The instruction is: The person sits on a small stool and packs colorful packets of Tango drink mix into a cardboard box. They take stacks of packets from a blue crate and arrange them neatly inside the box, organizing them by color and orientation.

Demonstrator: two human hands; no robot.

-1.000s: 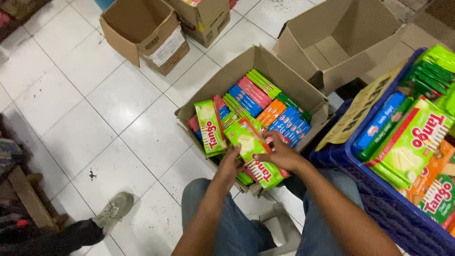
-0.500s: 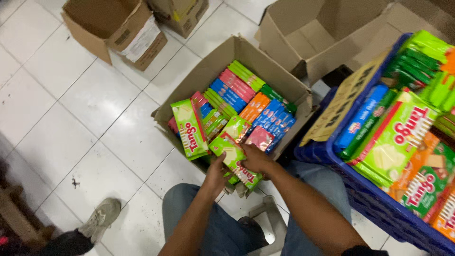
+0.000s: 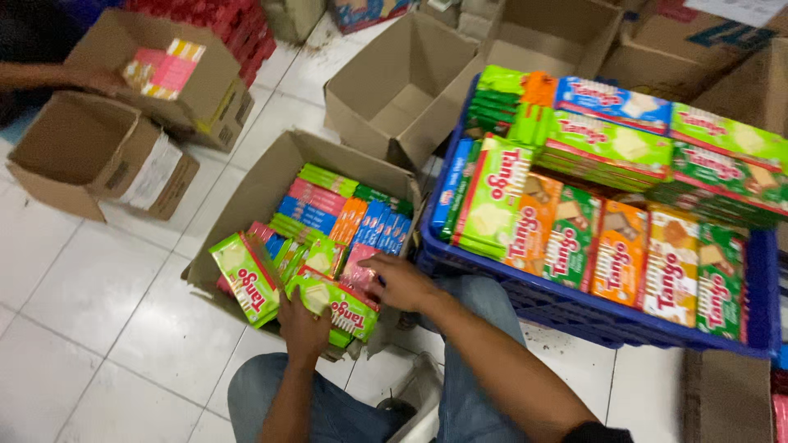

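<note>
Head view: my left hand grips a green wafer pack; my right hand pinches a pink pack in the cardboard box.

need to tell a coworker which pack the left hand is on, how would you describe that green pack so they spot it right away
Start at the open cardboard box on the white tiled floor, left of the blue crate. At its near edge, the left hand grips a light green wafer pack lying flat. Unlike the green pack standing on edge at the box's left corner, this one is under the person's fingers.
</note>
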